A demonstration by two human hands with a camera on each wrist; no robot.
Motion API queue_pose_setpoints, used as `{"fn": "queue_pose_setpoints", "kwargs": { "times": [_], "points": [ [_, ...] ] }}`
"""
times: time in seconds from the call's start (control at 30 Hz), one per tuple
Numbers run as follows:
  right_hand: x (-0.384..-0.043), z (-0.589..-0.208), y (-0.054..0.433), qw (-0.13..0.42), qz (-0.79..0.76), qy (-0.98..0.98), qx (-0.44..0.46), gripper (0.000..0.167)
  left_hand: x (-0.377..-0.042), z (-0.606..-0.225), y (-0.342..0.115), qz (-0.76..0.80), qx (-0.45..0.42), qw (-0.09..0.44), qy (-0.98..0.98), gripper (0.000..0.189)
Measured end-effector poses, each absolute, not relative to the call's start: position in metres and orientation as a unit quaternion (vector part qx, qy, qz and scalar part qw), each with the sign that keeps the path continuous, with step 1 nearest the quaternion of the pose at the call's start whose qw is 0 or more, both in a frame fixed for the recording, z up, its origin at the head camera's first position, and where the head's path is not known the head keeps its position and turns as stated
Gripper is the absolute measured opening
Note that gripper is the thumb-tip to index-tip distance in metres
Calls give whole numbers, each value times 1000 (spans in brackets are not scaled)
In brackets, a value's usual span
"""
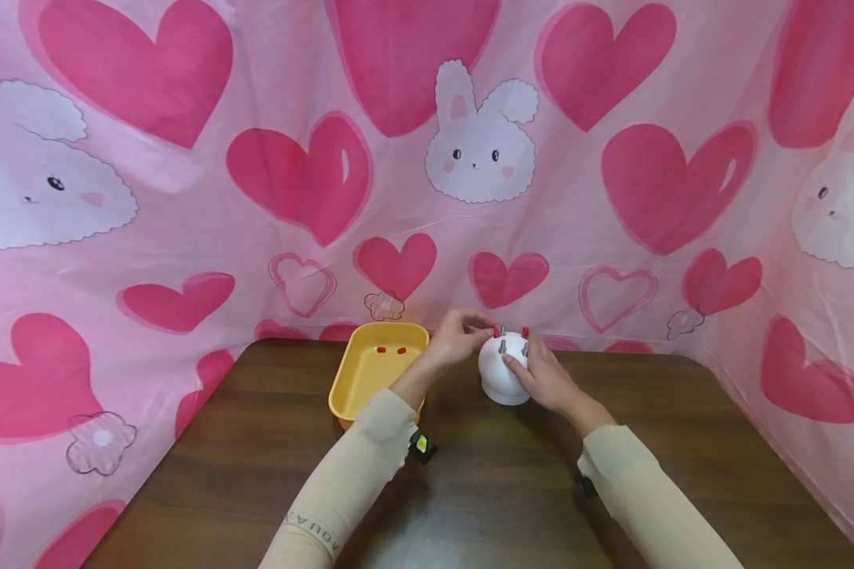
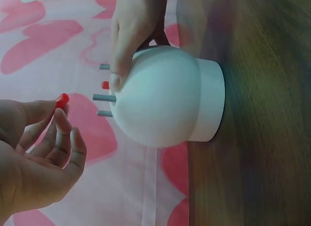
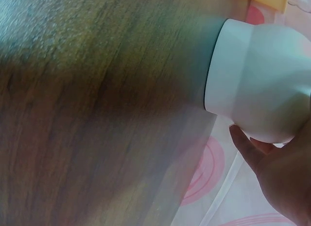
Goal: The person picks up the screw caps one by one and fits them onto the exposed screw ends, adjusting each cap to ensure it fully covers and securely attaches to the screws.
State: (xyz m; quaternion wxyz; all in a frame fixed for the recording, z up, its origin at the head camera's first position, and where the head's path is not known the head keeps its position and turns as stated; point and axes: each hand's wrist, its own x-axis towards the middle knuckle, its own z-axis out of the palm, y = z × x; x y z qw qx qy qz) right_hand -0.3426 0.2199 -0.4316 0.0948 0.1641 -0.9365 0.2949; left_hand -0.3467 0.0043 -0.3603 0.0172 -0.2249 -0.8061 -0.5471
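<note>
A white ball-shaped holder (image 1: 496, 378) on a short round base stands on the table. Several threaded metal studs (image 2: 104, 97) stick up from its top, and a red cap (image 1: 525, 332) shows among them. My right hand (image 1: 549, 378) grips the ball from its right side, thumb over the upper front; in the right wrist view its fingers (image 3: 247, 147) curve round the ball. Just left of the studs, my left hand (image 1: 458, 340) pinches another small red cap (image 2: 62, 100) between thumb and fingertips. In the left wrist view that cap is apart from the studs.
A yellow tray (image 1: 338, 387) stands left of the ball, with two small red caps (image 1: 402, 351) lying in it. The dark wooden table (image 1: 498, 490) ends at a pink heart-patterned cloth (image 1: 413, 197) behind. My left forearm passes over the tray's right edge.
</note>
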Motion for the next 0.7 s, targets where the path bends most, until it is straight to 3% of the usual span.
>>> {"fn": "queue_pose_setpoints", "kwargs": {
  "times": [0.7],
  "points": [
    [-343,-432,220,86,291,-939,162,88,-340,-362,25,-530,-227,44,-816,22]
  ]
}}
